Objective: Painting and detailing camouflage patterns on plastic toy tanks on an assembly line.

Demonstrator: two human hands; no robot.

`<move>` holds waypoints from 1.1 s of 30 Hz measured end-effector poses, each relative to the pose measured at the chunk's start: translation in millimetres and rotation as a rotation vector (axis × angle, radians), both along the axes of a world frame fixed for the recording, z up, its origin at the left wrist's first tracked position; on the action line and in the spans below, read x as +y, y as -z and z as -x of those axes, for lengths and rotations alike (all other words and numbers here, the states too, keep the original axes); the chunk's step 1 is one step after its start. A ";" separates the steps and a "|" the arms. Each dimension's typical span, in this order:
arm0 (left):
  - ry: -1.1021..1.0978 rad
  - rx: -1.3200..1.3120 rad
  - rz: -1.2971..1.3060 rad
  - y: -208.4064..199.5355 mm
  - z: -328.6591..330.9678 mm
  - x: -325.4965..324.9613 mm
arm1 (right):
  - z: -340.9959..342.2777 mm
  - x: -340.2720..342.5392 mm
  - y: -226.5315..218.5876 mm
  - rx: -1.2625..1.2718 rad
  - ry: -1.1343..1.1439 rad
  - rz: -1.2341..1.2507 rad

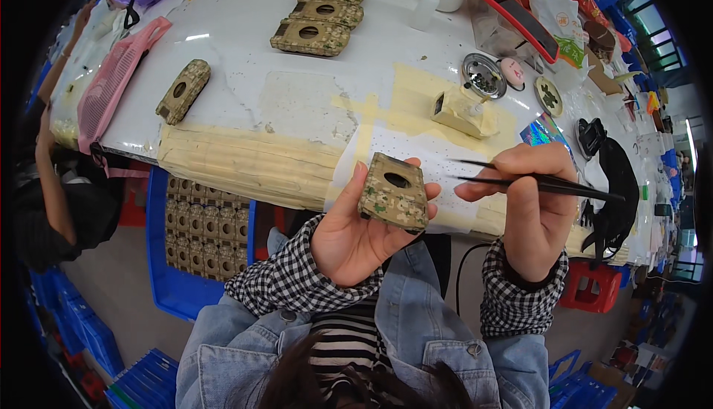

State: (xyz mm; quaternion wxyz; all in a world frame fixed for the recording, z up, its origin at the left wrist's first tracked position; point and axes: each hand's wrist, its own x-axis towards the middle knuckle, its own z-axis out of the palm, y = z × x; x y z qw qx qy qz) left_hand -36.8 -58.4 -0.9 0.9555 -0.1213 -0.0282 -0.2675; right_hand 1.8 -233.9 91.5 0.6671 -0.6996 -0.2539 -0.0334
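In my left hand (pixel 338 246) rests a camouflage-patterned toy tank hull (pixel 390 203), tilted, its round dark hole facing up. Fingers and thumb close round its edges. My right hand (pixel 542 208) grips a pair of black tweezers (pixel 594 191); their tips point left, spread apart, short of the hull. Nothing can be made out between the tips. Beneath both hands lies a white sheet (pixel 386 142) with many tiny dark specks, taped at its edge. A tape-wrapped small box (pixel 464 112) sits just beyond the sheet.
Several matching hulls (pixel 316 34) stand in a row at the back; another hull (pixel 191 82) lies left. A metal dish (pixel 483 75) holds small dark parts. A red-edged phone (pixel 516 19) leans at right. Below left, a blue crate (pixel 157 253) holds more hulls. Someone's arm (pixel 56 186) shows far left.
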 end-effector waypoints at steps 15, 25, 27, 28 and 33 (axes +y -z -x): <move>0.076 0.059 0.138 1.0 -5.9 1.8 | -36.8 -27.4 18.2 -0.441 0.598 0.644; 0.110 0.010 0.254 6.8 -8.8 -2.5 | -72.5 -22.0 33.6 -0.533 0.548 0.773; 0.124 0.010 0.268 7.1 -9.6 -3.2 | -74.8 -21.1 35.6 -0.531 0.538 0.738; 0.129 0.009 0.275 7.0 -9.5 -3.1 | -74.3 -20.4 35.5 -0.517 0.540 0.735; 0.151 0.014 0.307 10.1 -9.8 -4.0 | -72.1 -21.0 35.9 -0.463 0.544 0.698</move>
